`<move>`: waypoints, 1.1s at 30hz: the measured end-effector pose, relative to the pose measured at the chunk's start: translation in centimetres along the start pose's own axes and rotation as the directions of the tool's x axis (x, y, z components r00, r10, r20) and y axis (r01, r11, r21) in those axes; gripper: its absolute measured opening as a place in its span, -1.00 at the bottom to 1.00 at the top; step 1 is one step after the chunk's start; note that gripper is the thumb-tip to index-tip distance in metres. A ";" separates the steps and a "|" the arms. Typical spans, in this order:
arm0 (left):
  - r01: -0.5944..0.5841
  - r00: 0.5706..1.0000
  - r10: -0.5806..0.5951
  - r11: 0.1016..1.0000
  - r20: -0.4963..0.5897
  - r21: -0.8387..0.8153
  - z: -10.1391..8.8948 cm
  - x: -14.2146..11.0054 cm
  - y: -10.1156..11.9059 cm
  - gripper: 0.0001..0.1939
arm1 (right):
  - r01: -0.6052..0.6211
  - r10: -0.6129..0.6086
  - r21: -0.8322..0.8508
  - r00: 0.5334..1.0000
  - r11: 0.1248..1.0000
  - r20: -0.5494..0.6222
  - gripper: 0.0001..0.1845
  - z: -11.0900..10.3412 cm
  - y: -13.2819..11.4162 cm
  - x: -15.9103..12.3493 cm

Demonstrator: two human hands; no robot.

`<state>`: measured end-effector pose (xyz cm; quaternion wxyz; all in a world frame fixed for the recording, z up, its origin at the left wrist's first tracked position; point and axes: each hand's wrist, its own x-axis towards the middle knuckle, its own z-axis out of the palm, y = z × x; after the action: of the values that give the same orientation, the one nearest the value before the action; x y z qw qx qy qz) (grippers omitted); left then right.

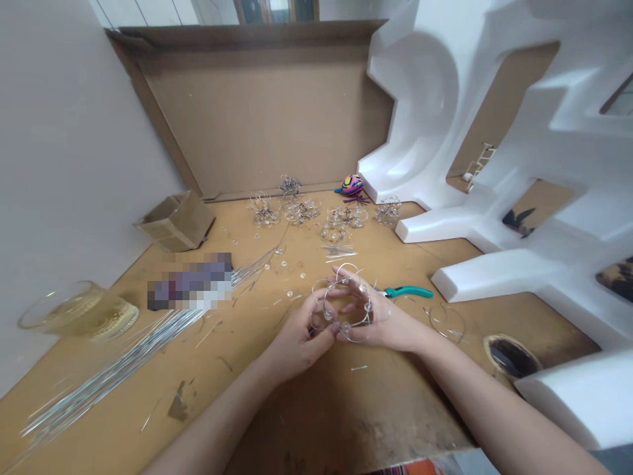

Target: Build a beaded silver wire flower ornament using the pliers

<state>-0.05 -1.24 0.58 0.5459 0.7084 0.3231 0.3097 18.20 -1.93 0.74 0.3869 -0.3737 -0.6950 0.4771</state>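
Above the middle of the table, both my hands hold a wire ornament made of thin silvery loops with clear beads. My left hand grips its left side, thumb and fingers closed on the wire. On its other side, my right hand has its fingers curled round the loops. Just behind the right hand lie pliers with teal handles, their jaws partly hidden. Some short straight wires rest beyond the hands, and several clear beads are scattered to the left.
Several more wire clusters stand at the back. A long wire bundle, a glass bowl and a cardboard box are at left. White moulded shapes line the right, near a dark round hole. Cardboard backs the table.
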 end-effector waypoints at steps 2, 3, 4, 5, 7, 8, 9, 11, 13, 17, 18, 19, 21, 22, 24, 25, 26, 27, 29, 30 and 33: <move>0.007 0.999 -0.008 1.000 -0.039 -0.027 0.0 0.2 -0.1 -0.65 | -0.010 0.010 0.008 1.000 1.000 0.009 0.02 0.0 -0.1 0.0; 0.006 0.998 -0.008 0.999 -0.060 -0.044 0.0 0.2 -0.1 -0.66 | -0.019 0.019 0.006 1.000 1.000 0.011 0.03 0.0 -0.2 0.0; 0.003 0.997 -0.008 0.998 -0.082 -0.060 -0.1 0.3 -0.1 -0.67 | -0.029 0.029 -0.004 1.000 1.000 0.008 0.03 0.0 -0.3 0.0; 0.000 0.995 -0.008 0.997 -0.103 -0.072 -0.1 0.4 -0.1 -0.67 | -0.041 0.041 -0.020 0.999 0.999 0.004 0.04 0.0 -0.4 0.0; -0.002 0.990 -0.011 0.995 -0.140 -0.095 -0.1 0.5 -0.1 -0.69 | -0.065 0.065 -0.046 0.998 0.997 0.002 0.04 -0.1 -0.4 0.0; 0.002 0.988 -0.019 0.994 -0.155 -0.110 -0.1 0.6 -0.1 -0.70 | -0.070 0.070 -0.045 0.998 0.997 0.002 0.03 -0.2 -0.4 0.0; 0.009 0.986 -0.030 0.992 -0.167 -0.125 -0.2 0.6 -0.1 -0.70 | -0.070 0.070 -0.032 0.998 0.997 0.003 0.02 -0.2 -0.3 0.0; 0.018 0.981 -0.045 0.990 -0.187 -0.143 -0.2 0.7 -0.2 -0.68 | -0.059 0.059 0.008 0.998 0.998 0.008 -0.01 -0.3 -0.1 0.0; 0.018 0.979 -0.047 0.989 -0.200 -0.145 -0.2 0.7 -0.3 -0.67 | -0.055 0.054 0.056 0.998 0.997 0.026 -0.06 -0.3 0.0 -0.1; 0.034 0.970 -0.067 0.989 -0.232 -0.146 -0.2 0.8 -0.6 -0.67 | -0.108 0.102 0.141 0.994 0.984 0.047 -0.14 -0.4 0.1 -0.1; 0.038 0.965 -0.073 0.989 -0.251 -0.139 -0.2 0.9 -0.6 -0.67 | -0.117 0.112 0.159 0.993 0.980 0.041 -0.15 -0.4 0.1 -0.1; 0.039 0.959 -0.074 0.991 -0.275 -0.128 -0.3 0.9 -0.7 -0.67 | -0.121 0.117 0.177 0.993 0.977 0.033 -0.16 -0.5 0.2 -0.1; 0.032 0.947 -0.064 0.994 -0.315 -0.104 -0.3 1.0 -0.9 -0.68 | -0.121 0.119 0.213 0.993 0.969 0.024 -0.18 -0.6 0.4 0.1; 0.028 0.942 -0.060 0.995 -0.329 -0.100 -0.3 1.0 -0.9 -0.68 | -0.120 0.118 0.230 0.993 0.966 0.024 -0.20 -0.7 0.5 0.1; 0.020 0.937 -0.057 0.994 -0.344 -0.110 -0.3 1.0 -0.9 -0.68 | -0.115 0.113 0.251 0.993 0.961 0.024 -0.24 -0.9 0.7 0.2; 0.020 0.937 -0.060 0.993 -0.345 -0.119 -0.3 1.0 -0.9 -0.68 | -0.112 0.110 0.258 0.994 0.959 0.025 -0.26 -0.9 0.7 0.3; 0.023 0.936 -0.066 0.992 -0.346 -0.126 -0.2 1.0 -0.9 -0.68 | -0.107 0.105 0.264 0.994 0.959 0.021 -0.27 -1.0 0.7 0.3; 0.027 0.935 -0.070 0.991 -0.347 -0.129 -0.2 1.0 -0.9 -0.68 | -0.101 0.101 0.266 0.995 0.959 0.014 -0.29 -1.0 0.6 0.3; 0.028 0.935 -0.070 0.992 -0.347 -0.123 -0.2 1.0 -0.9 -0.68 | -0.087 0.091 0.263 0.996 0.961 -0.003 -0.33 -1.0 0.6 0.4; 0.026 0.935 -0.064 0.993 -0.348 -0.113 -0.1 1.0 -0.9 -0.68 | -0.079 0.085 0.262 0.996 0.962 -0.011 -0.36 -1.0 0.5 0.4; 0.011 0.937 -0.035 0.998 -0.349 -0.070 -0.1 1.0 -1.2 -0.68 | -0.066 0.072 0.268 0.997 0.961 -0.013 -0.40 -0.9 0.4 0.4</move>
<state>0.33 -0.18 -0.46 0.5066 0.6197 0.4127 0.4348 18.92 -1.13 0.62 0.4250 -0.3473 -0.6064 0.5754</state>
